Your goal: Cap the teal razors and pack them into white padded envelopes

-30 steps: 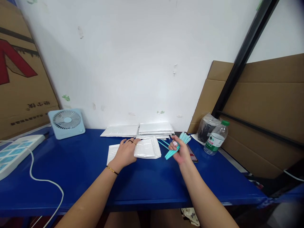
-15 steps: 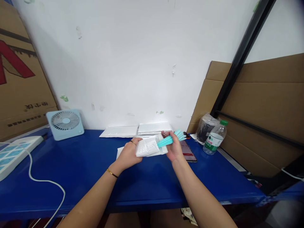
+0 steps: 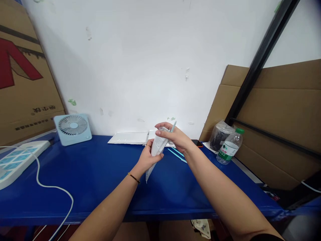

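Observation:
My left hand (image 3: 148, 156) grips a white padded mailer bag (image 3: 154, 154), held upright above the blue table (image 3: 100, 180). My right hand (image 3: 173, 136) is closed at the bag's top opening, pinching it with teal sticks (image 3: 173, 126) poking out between the fingers. Two more teal sticks (image 3: 177, 154) lie on the table just right of my hands. A gold bracelet is on my left wrist and a ring on one finger.
Stacks of white mailers (image 3: 129, 137) lie against the wall. A small blue fan (image 3: 73, 128) and a power strip (image 3: 17, 160) with white cable are at left. A phone (image 3: 197, 143), a plastic bag (image 3: 219, 135) and a water bottle (image 3: 229, 146) are at right, cardboard behind.
The bag was lifted from lying flat on the table to upright. The teal sticks in my right hand went into the bag; only their tips show now.

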Demonstrator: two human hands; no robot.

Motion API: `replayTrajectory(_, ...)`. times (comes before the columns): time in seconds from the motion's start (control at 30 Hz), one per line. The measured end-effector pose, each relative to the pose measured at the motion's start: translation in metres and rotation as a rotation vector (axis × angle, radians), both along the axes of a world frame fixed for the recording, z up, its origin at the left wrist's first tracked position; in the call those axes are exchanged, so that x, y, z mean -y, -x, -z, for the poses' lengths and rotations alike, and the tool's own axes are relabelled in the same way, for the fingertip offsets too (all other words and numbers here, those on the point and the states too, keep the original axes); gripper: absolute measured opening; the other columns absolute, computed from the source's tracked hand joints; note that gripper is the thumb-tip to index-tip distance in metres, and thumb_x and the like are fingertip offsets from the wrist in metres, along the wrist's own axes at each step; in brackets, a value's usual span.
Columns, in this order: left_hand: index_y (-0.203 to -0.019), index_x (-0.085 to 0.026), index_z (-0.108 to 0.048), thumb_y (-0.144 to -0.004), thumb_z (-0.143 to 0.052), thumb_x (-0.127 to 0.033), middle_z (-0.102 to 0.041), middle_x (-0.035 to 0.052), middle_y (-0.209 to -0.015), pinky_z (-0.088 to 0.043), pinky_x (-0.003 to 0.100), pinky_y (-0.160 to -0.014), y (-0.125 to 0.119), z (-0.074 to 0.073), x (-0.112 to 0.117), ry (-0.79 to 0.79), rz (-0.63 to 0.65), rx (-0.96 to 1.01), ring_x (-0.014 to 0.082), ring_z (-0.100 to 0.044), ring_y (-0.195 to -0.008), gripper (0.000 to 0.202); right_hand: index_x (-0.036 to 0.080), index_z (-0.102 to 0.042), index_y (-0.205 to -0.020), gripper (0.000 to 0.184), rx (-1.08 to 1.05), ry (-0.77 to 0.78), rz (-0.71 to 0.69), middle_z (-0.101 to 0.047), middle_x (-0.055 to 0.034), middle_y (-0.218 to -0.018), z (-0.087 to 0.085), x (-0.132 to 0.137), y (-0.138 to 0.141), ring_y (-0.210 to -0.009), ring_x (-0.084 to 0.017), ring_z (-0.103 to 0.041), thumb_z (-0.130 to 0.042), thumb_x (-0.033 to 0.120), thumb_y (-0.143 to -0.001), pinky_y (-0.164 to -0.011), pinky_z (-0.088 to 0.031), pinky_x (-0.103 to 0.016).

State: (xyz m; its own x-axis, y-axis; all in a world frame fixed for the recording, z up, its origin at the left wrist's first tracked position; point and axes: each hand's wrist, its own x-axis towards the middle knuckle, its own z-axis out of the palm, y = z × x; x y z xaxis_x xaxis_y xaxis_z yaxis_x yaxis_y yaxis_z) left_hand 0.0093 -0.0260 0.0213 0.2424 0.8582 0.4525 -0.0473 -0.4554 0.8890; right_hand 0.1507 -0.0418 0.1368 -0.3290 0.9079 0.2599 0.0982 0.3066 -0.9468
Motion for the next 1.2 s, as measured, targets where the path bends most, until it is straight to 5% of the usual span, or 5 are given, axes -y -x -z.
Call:
replayTrajectory(0.37,-0.128,-0.022,-0.033,-0.067,-0.067,-0.027,-0.052,0.0051,-0.109,-0.039,0.027,-0.076,0.008,-0.005,0.004,0.022,0.217,0.009,0.0175,-0.049,-0.090,0.071,0.020,-0.064,-0.087,0.038,0.222,-0.189,0.078,-0.059,-0.0037,-0.091,-0.012,0.002,-0.006,-0.086,-0.019,-0.051,-0.051,0.054,-0.077,-0.076,-0.038,-0.032)
replayTrajectory(0.73,-0.119,-0.015,-0.048,-0.063,-0.068,-0.033,-0.059,0.0098,-0.107,-0.041,0.037,-0.083,0.032,-0.019,0.009,0.102,0.358,-0.075,0.0257,-0.054,-0.095,0.062,0.021,-0.064,-0.078,0.013,0.455,-0.589,-0.152,-0.057,-0.0035,-0.092,-0.027,0.030,-0.038,-0.082,-0.017,-0.053,-0.065,0.033,-0.071,-0.073,-0.043,-0.031)
replayTrajectory(0.9,-0.106,-0.024,-0.062,-0.068,-0.062,-0.020,-0.061,0.0063,-0.109,-0.033,0.041,-0.098,0.033,-0.026,0.040,-0.214,0.344,-0.476,0.0252,-0.051,-0.106,0.037,0.027,-0.067,-0.081,0.013,0.739,-0.644,-0.252,-0.060,-0.0028,-0.098,0.026,0.096,-0.033,-0.088,-0.018,-0.054,-0.054,0.025,-0.080,-0.077,-0.040,-0.032)
replayTrajectory(1.07,-0.117,-0.033,-0.055,-0.073,-0.046,-0.004,-0.052,0.0015,-0.127,-0.021,0.043,-0.107,0.049,0.016,0.073,-0.213,0.215,-0.703,0.0199,-0.040,-0.123,0.053,0.024,-0.066,-0.084,0.011,0.802,-0.539,-0.264,-0.063,-0.0014,-0.086,0.113,0.120,-0.032,-0.078,-0.014,-0.056,-0.055,0.025,-0.082,-0.072,-0.038,-0.027)
replayTrajectory(1.2,-0.120,-0.031,-0.052,-0.079,-0.048,-0.014,-0.053,0.0029,-0.125,-0.031,0.036,-0.104,0.064,0.034,0.112,-0.149,0.134,-0.632,0.0192,-0.044,-0.120,0.045,0.023,-0.064,-0.085,0.009,0.642,-0.407,-0.178,-0.062,-0.0004,-0.080,0.144,0.122,-0.035,-0.078,-0.015,-0.055,-0.062,0.026,-0.076,-0.073,-0.038,-0.027)
